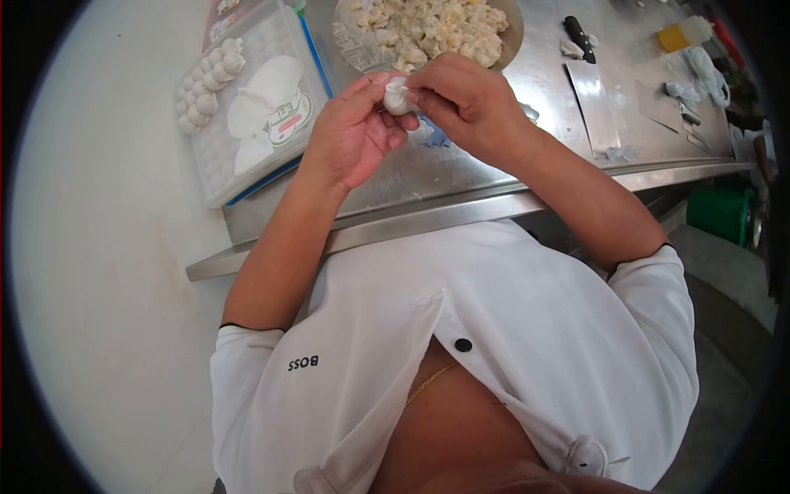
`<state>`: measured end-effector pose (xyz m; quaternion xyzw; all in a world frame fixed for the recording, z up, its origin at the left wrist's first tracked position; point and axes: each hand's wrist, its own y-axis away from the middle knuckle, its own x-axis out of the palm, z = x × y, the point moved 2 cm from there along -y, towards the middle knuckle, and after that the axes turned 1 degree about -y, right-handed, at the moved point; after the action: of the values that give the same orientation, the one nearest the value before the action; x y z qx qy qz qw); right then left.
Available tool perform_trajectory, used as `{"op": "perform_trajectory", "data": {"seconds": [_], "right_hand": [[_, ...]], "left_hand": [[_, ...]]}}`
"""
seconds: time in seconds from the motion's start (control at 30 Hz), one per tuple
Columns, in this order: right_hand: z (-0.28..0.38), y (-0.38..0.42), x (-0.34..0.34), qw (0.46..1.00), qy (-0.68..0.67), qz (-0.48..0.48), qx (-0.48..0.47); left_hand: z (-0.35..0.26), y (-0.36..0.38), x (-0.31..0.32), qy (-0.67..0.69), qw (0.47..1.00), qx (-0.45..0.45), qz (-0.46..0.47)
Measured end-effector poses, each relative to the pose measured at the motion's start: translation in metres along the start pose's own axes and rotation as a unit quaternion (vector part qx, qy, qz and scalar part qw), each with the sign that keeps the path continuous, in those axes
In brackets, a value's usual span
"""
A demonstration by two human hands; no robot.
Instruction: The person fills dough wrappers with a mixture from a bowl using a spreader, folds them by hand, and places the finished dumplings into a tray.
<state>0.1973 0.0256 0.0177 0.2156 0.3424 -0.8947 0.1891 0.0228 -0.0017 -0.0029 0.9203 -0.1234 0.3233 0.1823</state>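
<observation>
Above the near part of a steel table (387, 185), a small white dough dumpling (397, 97) is held between both hands. My left hand (355, 132) supports it from the left with curled fingers and the thumb against it. From the right, the fingertips of my right hand (471, 103) pinch the gathered dough at its top. Just beyond the hands stands a wide metal bowl (515, 37) holding a pale, chunky filling (444, 29). A small blue item (434, 136) lies under my hands, mostly hidden.
At left, a clear plastic box (216, 173) has several finished dumplings (216, 78) on its lid. A black-handled cleaver (594, 107) lies right of the bowl. Farther right are a bottle of yellow liquid (685, 34) and plastic bags (709, 74). A green bucket (717, 216) stands below.
</observation>
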Motion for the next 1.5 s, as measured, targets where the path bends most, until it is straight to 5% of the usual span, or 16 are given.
{"op": "perform_trajectory", "data": {"seconds": [1.5], "right_hand": [[-0.003, 0.001, 0.001, 0.999, 0.023, 0.024, 0.028]], "left_hand": [[0.006, 0.000, 0.002, -0.082, 0.995, -0.024, -0.053]]}}
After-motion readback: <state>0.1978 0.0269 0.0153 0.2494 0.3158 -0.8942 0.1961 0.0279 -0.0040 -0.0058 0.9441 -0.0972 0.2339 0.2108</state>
